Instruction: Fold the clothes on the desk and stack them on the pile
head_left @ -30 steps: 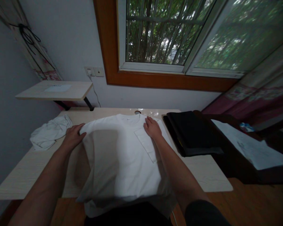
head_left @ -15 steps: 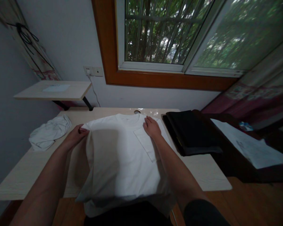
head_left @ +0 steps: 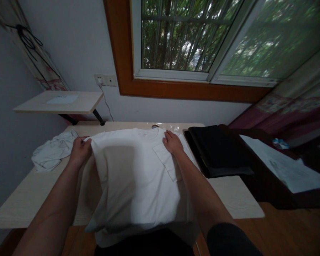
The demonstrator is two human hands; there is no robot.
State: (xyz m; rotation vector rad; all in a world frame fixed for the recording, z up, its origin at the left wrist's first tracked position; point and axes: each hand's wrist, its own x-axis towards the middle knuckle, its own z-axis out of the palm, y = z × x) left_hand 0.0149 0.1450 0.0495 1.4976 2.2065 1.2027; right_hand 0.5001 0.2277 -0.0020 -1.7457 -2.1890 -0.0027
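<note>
A white T-shirt (head_left: 138, 170) lies spread over the desk (head_left: 226, 195), collar toward the window and hem hanging past the front edge by my body. One sleeve is folded inward across the right side of its chest. My left hand (head_left: 80, 151) is closed, pinching the other sleeve by its end and drawing it out to the left. Flat on the shirt's right shoulder, beside the collar, rests my right hand (head_left: 173, 142) with its fingers stretched out.
A crumpled white cloth (head_left: 53, 149) lies on the desk's left, below a small raised shelf (head_left: 88, 101) bearing a paper. Right of the shirt are black folders (head_left: 218, 149). Farther right, a white sheet (head_left: 282, 163) lies on a dark surface. A window (head_left: 186, 39) is behind.
My left hand has moved left and slightly back, pulling the sleeve out straighter. My right hand has stayed on the shirt's shoulder.
</note>
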